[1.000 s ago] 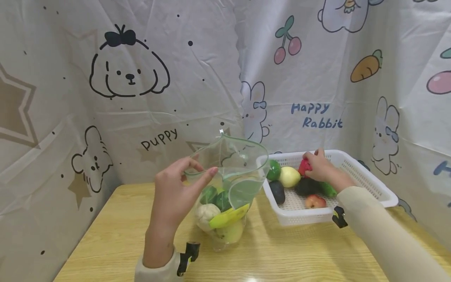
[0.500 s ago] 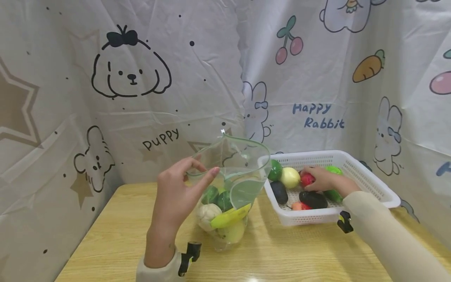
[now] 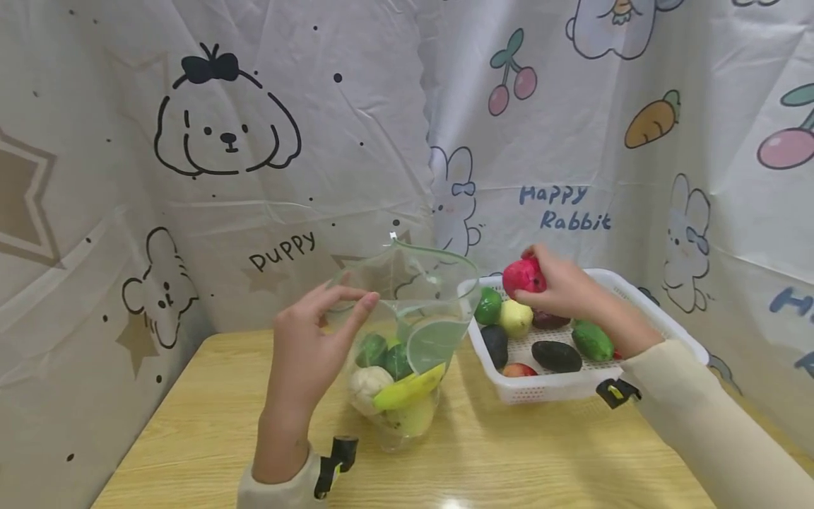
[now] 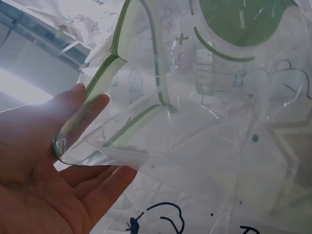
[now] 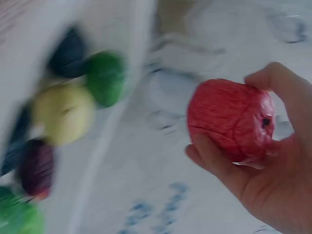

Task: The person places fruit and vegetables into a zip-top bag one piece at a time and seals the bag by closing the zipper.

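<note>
Right of centre, my right hand (image 3: 559,286) curls round a wrinkled, rounded red fruit (image 3: 523,278), just right of the clear, green-rimmed plastic bag (image 3: 437,343) whose left edge my left hand (image 3: 311,346) pinches.

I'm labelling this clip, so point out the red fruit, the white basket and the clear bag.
Red fruit (image 5: 219,119): right wrist view, middle of its side.
White basket (image 3: 553,389): head view, its near wall.
Clear bag (image 3: 435,343): head view, green patch on its wall.
</note>
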A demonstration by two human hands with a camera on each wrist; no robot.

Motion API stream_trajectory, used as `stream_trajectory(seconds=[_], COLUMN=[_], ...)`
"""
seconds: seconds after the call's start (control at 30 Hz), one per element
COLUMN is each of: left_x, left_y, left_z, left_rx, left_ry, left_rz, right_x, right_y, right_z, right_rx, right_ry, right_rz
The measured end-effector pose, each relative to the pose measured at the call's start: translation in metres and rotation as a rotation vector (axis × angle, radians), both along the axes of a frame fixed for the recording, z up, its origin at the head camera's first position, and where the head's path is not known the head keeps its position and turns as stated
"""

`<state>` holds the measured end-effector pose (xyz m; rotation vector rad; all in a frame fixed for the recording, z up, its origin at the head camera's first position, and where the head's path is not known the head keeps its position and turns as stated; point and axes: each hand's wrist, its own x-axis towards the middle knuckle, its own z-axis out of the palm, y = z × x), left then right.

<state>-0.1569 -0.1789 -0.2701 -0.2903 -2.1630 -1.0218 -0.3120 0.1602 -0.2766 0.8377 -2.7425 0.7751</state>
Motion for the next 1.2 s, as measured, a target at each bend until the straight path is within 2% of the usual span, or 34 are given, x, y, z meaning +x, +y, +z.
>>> stream_trajectory(seconds=[0.2, 0.33, 0.4, 0.53, 0.73, 1.03, 1.13, 1.2], left_x=[0.003, 0.004, 0.004, 0.002, 0.002, 0.003, 0.002, 0.001], left_y=[-0.002, -0.002, -0.002, 0.0, 0.001, -0.004, -0.003, -0.002], left_z=[0.002, 0.003, 0.003, 0.003, 0.002, 0.001, 0.001, 0.001], left_rx=[0.062, 0.073, 0.071, 0.064, 0.05, -0.062, -0.07, -0.065], left_ry=[-0.075, -0.098, -0.101, -0.097, -0.098, -0.131, -0.12, -0.105], left_rz=[-0.027, -0.036, -0.035, -0.039, -0.055, -0.175, -0.198, -0.193], right_x=[0.033, 0.055, 0.064, 0.075, 0.079, 0.079, 0.079, 0.079], right_y=[-0.035, -0.055, -0.064, -0.075, -0.082, -0.086, -0.086, -0.086], right_z=[0.051, 0.072, 0.078, 0.082, 0.078, 0.072, 0.071, 0.071], right_rx=[-0.231, -0.351, -0.369, -0.339, -0.306, -0.234, -0.225, -0.215], right_ry=[0.186, 0.175, 0.159, 0.201, 0.261, 0.263, 0.261, 0.262], right_rz=[0.088, 0.167, 0.205, 0.266, 0.322, 0.321, 0.323, 0.321])
